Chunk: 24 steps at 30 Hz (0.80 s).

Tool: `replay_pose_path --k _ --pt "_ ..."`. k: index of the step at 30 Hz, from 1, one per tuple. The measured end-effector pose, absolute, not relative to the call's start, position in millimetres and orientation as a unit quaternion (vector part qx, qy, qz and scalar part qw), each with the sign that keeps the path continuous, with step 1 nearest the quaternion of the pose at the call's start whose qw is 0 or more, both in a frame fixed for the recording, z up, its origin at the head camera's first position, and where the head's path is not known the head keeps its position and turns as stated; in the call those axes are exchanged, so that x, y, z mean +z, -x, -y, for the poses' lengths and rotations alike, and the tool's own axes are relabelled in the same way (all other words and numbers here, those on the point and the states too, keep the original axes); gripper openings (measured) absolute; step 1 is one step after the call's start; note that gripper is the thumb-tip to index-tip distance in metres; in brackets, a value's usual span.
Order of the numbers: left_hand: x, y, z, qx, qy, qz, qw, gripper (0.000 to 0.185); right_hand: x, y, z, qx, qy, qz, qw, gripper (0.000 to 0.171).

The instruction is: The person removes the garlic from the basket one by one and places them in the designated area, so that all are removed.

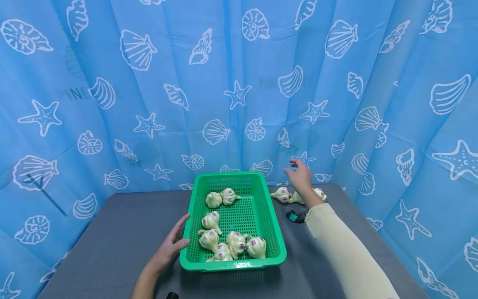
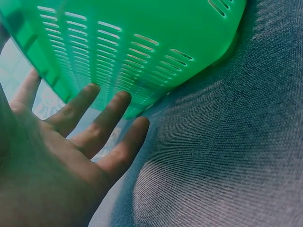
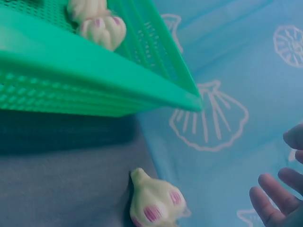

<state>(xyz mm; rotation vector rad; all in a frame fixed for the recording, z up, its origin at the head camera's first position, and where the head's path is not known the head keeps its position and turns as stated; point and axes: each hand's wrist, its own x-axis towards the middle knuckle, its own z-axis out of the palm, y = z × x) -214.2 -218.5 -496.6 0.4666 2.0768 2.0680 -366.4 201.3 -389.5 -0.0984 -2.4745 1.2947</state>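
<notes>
Green basket (image 1: 233,264) holds garlic (image 1: 256,247), more lying at two o'clock; each bulb probably light, firm, best gripped round its belly. Left hand (image 1: 167,251) spread at eight o'clock; right hand (image 1: 301,177) empty, fingers loosely parted, near outer garlic.

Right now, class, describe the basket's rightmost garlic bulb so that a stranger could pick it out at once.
In the head view, find the green basket on the grey table. Look in its near right corner for a garlic bulb. No other bulb inside lies farther right.
</notes>
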Motion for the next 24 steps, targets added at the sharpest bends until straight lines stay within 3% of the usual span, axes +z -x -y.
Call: replay_pose_path --k 24 --pt "-498.2 216.1 220.3 0.697 -0.152 -0.695 0.092 0.065 -389.5 362.9 -145.5 0.517 -0.046 0.843 0.144 0.049"
